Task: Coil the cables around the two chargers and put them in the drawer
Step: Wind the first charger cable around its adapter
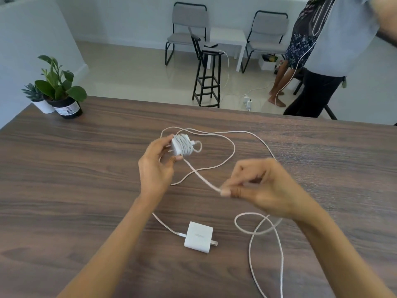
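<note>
My left hand (pixel 155 166) holds a white charger (pixel 180 145) above the table, with several turns of its white cable wound around it. The free end of that cable (pixel 202 177) runs down to my right hand (pixel 264 190), which pinches it between thumb and fingers; that hand is blurred. A second white charger (pixel 198 234) lies flat on the wooden table (pixel 86 168) below my hands, its own cable (pixel 266 233) uncoiled and looping off to the right and down out of view. No drawer is in view.
Two potted plants (pixel 58 91) stand at the table's far left corner. Beyond the far edge are a black stool (pixel 207 78), two grey chairs and a white side table. Two people stand at the upper right, close to the table's far right corner.
</note>
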A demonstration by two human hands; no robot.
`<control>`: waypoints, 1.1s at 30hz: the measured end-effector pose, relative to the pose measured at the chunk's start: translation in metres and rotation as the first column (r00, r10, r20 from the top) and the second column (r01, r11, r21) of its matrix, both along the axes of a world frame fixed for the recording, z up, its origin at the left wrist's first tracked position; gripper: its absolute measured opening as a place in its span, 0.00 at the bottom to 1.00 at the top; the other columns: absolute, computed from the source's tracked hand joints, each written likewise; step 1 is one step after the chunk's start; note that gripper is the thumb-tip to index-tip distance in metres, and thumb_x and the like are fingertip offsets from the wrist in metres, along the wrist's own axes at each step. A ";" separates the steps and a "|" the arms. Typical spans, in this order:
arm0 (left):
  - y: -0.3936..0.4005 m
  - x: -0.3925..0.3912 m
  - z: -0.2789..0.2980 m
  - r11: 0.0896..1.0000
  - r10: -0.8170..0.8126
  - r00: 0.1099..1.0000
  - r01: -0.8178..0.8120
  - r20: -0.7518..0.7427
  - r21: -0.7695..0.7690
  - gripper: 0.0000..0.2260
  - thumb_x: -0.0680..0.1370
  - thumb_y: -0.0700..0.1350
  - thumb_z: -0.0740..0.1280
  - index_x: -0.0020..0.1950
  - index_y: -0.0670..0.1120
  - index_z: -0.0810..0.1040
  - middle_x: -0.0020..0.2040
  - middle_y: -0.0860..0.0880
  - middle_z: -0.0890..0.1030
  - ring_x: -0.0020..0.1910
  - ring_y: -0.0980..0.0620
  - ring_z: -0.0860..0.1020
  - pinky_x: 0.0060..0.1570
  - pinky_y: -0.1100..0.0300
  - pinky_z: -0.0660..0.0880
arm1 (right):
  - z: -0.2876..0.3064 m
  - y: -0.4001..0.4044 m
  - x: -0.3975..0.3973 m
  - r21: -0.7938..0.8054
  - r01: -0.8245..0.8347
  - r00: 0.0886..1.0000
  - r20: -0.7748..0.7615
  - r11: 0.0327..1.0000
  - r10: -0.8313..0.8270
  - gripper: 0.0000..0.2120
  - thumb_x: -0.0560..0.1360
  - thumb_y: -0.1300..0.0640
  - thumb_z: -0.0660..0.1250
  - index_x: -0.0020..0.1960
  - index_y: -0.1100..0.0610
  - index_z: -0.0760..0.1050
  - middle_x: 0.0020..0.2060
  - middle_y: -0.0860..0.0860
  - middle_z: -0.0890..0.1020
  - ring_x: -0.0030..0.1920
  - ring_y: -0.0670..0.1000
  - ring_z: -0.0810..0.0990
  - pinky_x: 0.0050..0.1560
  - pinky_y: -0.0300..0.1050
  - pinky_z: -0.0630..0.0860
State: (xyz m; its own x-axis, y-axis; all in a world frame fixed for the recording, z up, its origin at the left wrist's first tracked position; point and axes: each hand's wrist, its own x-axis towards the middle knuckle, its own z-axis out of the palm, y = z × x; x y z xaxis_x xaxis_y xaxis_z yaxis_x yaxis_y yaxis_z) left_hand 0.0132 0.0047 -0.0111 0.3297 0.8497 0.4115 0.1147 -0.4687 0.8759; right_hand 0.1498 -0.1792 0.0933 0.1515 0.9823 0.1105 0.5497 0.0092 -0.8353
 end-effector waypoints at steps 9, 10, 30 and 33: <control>-0.052 -0.003 -0.010 0.969 -0.237 0.972 0.236 -0.001 -0.072 0.27 0.65 0.26 0.72 0.59 0.48 0.77 0.56 0.50 0.80 0.54 0.57 0.80 0.56 0.63 0.76 | 0.035 0.057 0.045 0.252 0.158 0.985 0.021 0.955 -0.169 0.06 0.69 0.62 0.73 0.46 0.60 0.83 0.31 0.45 0.79 0.29 0.40 0.70 0.33 0.29 0.64; -0.056 -0.004 -0.007 0.958 -0.277 0.961 0.276 0.005 -0.083 0.27 0.66 0.25 0.71 0.59 0.47 0.78 0.57 0.50 0.80 0.54 0.55 0.80 0.55 0.60 0.77 | 0.031 0.062 0.051 0.254 0.187 0.981 -0.004 0.949 -0.193 0.06 0.69 0.62 0.73 0.46 0.60 0.83 0.31 0.43 0.79 0.29 0.40 0.69 0.33 0.29 0.64; -0.058 0.003 0.070 0.878 -0.188 0.832 0.381 0.522 -0.290 0.19 0.70 0.33 0.69 0.60 0.42 0.74 0.48 0.58 0.84 0.53 0.61 0.80 0.50 0.69 0.75 | -0.101 0.061 0.048 -0.022 0.392 0.868 -0.321 0.920 -0.377 0.09 0.70 0.65 0.72 0.50 0.59 0.82 0.35 0.42 0.85 0.38 0.37 0.80 0.45 0.32 0.74; -0.047 0.008 0.065 0.911 -0.096 0.862 0.278 0.498 -0.305 0.18 0.72 0.30 0.68 0.60 0.43 0.75 0.48 0.56 0.84 0.52 0.60 0.81 0.50 0.67 0.75 | -0.109 0.049 0.022 -0.019 0.347 0.930 -0.124 0.938 -0.347 0.05 0.69 0.57 0.75 0.43 0.48 0.84 0.34 0.45 0.85 0.36 0.44 0.80 0.43 0.45 0.76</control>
